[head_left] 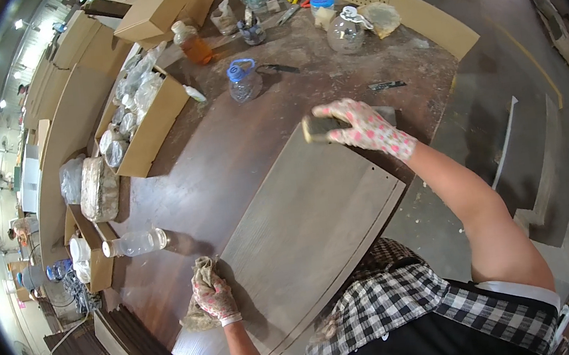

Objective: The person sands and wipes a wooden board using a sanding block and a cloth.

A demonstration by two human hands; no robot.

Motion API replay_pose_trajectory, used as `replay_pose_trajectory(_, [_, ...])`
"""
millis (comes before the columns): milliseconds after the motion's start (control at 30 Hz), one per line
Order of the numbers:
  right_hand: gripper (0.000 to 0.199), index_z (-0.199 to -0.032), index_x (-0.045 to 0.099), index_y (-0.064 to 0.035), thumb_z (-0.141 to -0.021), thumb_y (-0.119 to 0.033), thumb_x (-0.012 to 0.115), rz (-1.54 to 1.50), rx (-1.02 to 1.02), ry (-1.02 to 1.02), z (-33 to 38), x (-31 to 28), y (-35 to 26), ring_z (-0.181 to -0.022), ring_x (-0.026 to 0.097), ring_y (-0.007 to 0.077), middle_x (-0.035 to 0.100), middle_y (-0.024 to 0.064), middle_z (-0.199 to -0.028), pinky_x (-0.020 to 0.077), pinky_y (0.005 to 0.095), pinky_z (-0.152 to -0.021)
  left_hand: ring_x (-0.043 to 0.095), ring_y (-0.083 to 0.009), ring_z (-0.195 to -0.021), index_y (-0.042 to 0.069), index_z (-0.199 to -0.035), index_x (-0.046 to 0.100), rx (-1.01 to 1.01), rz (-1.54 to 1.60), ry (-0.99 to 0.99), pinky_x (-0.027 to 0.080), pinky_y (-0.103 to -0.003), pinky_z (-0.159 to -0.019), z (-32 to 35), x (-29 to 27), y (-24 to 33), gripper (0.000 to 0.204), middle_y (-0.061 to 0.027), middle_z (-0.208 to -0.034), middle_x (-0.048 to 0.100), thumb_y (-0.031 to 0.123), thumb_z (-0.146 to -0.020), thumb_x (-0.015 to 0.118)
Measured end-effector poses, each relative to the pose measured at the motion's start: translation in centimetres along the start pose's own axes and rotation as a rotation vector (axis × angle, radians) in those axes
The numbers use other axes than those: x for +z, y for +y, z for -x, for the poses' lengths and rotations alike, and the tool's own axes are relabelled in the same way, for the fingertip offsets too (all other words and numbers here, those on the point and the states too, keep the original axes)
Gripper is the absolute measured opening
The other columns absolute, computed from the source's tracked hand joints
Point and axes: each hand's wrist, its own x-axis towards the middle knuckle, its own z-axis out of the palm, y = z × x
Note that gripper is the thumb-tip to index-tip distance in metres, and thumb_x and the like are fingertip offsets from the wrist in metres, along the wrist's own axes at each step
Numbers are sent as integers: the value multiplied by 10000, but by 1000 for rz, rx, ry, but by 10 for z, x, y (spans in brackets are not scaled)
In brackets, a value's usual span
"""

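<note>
While the left hand (215, 299) clutches a rag (203, 292) at the panel's (304, 224) near edge, the right hand (363, 126) grips a block (317, 128) at its far end.

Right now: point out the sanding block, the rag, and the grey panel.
sanding block (319, 128), head view, bare left end beside the right hand.
rag (200, 268), head view, bunched top above the left hand.
grey panel (304, 224), head view, bare middle.

A grey panel (302, 210) lies on the desk (211, 151). The gloved right hand (363, 126) grips a sanding block (321, 126) at its far edge; the gloved left hand (214, 296) presses a rag (199, 317) beside its near edge.
</note>
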Motion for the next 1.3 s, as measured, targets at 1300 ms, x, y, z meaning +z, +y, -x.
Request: replay_pose_trajectory(1300, [592, -1353, 406, -43, -857, -317, 579, 488, -32, 351, 201, 72, -81, -1009, 488, 304, 518, 155, -1143, 390, 455, -908, 591, -300, -990, 74, -1068, 650, 120, 45, 39, 447, -377, -875, -8, 9, -16, 256, -139, -1064, 630, 231, -914, 520])
